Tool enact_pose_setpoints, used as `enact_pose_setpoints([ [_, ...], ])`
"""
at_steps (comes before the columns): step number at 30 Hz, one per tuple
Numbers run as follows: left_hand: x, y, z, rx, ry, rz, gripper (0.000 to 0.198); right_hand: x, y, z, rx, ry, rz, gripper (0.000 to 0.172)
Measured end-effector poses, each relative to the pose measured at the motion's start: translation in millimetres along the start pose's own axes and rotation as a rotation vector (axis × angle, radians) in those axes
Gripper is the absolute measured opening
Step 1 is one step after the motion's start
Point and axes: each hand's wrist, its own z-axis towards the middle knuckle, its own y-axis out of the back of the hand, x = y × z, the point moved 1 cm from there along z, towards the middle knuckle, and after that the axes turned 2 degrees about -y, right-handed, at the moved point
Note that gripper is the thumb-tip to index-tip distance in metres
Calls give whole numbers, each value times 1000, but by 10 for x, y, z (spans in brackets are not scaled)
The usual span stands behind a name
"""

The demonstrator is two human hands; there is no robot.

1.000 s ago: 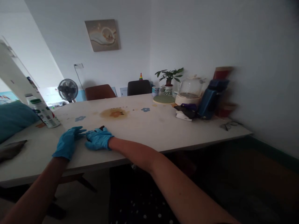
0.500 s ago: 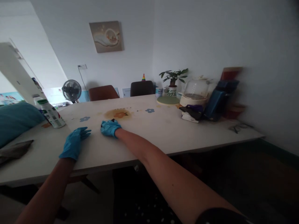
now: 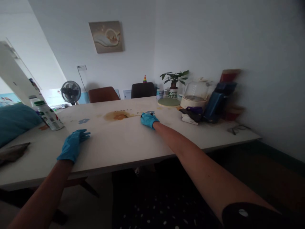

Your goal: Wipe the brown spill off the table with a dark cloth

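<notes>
Both my hands wear blue gloves over a white table (image 3: 124,140). My left hand (image 3: 72,145) lies flat on the tabletop near its front edge, fingers stretched out. My right hand (image 3: 148,119) reaches far across the table, fingers curled over a small dark thing I cannot make out, just right of a brownish-orange stain (image 3: 118,115). A thin smear runs from the stain toward that hand. A small blue flower mark (image 3: 83,121) sits on the table beyond my left hand.
A labelled bottle (image 3: 49,115) stands at the table's left. A grey cloth (image 3: 11,152) lies at the left edge. At the right back stand a potted plant (image 3: 173,83), a glass-domed appliance (image 3: 195,94), a blue box (image 3: 215,101) and dark items. Two chairs (image 3: 124,92) and a fan (image 3: 70,92) stand behind.
My right hand has slid away from my left hand, rightward and farther across the table, past the stain. My left hand has stayed flat in place.
</notes>
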Motion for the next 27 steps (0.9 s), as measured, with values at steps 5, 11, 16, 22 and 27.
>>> enact_pose_setpoints([
  [5, 19, 3, 14, 7, -2, 3, 45, -455, 118, -111, -47, -100, -19, 73],
  [11, 57, -8, 40, 14, -16, 3, 42, -560, 137, -107, -36, -234, -13, 78],
  [16, 106, -37, 45, 8, -33, -7, 46, -132, 25, -15, -24, -179, 0, 78],
  [22, 144, -33, 69, 11, -47, -14, 50, 667, -179, 126, 54, 6, 33, 83],
  [27, 155, -24, 60, 34, -46, 0, 56, 1347, -367, 171, 97, 196, 61, 85],
])
